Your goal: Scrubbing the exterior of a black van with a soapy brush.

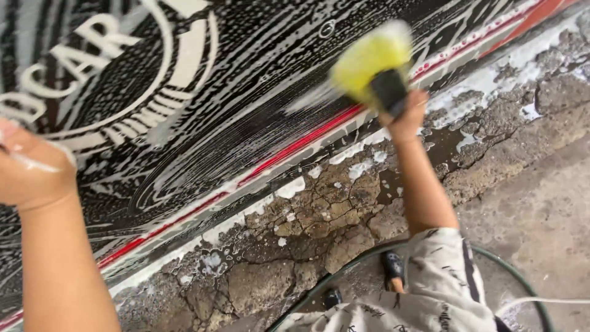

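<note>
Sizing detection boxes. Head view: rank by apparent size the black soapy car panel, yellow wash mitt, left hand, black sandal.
1. black soapy car panel, by far the largest.
2. and 3. yellow wash mitt and left hand: look alike; the hand is cropped and nearer the camera, so unranked.
4. black sandal, smallest.

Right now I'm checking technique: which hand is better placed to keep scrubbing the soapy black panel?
The right hand: it grips the yellow mitt against the panel. The left hand holds no scrubber.
</note>
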